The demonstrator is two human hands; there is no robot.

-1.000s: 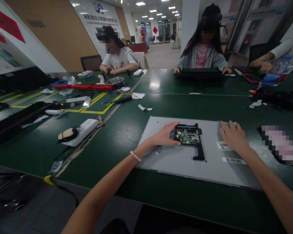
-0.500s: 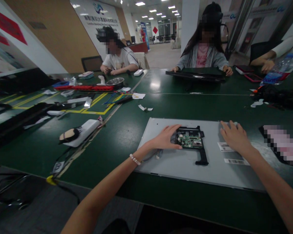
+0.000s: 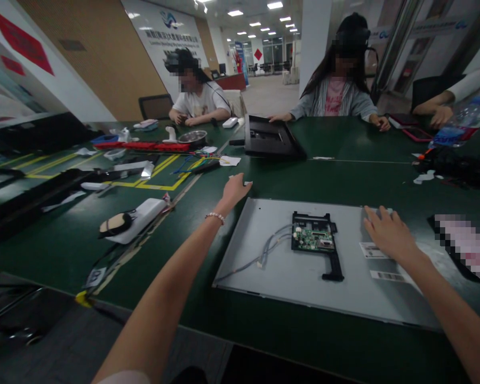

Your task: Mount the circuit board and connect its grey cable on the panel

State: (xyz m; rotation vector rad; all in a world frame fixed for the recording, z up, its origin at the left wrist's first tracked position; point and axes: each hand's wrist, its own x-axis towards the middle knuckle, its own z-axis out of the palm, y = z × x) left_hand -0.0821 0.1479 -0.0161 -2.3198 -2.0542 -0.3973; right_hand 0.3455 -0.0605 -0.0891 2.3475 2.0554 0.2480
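A grey metal panel (image 3: 280, 288) lies flat on the green table (image 3: 192, 213) in front of me. On it sits a black bracket (image 3: 335, 265) with a green circuit board (image 3: 314, 240), and grey cables (image 3: 266, 248) run from the board to the panel's left edge. My left hand (image 3: 235, 191) is past the panel's far left corner, its thumb and fingers apart, near small white scraps; nothing shows in it. My right hand (image 3: 389, 229) rests with spread fingers on the panel's right part, beside white labels (image 3: 374, 249).
Across the table, a person's hand holds a tilted black frame (image 3: 274, 137). A white device (image 3: 138, 218) lies left, a phone-like item (image 3: 464, 248) right. Farther off are a metal bowl (image 3: 192, 138), a red strip (image 3: 144, 146) and bottles (image 3: 460, 125).
My left hand has left the circuit board and moved away to the far left, uncovering the cables. My right hand stays. The black frame across the table has shifted left and tilted up.
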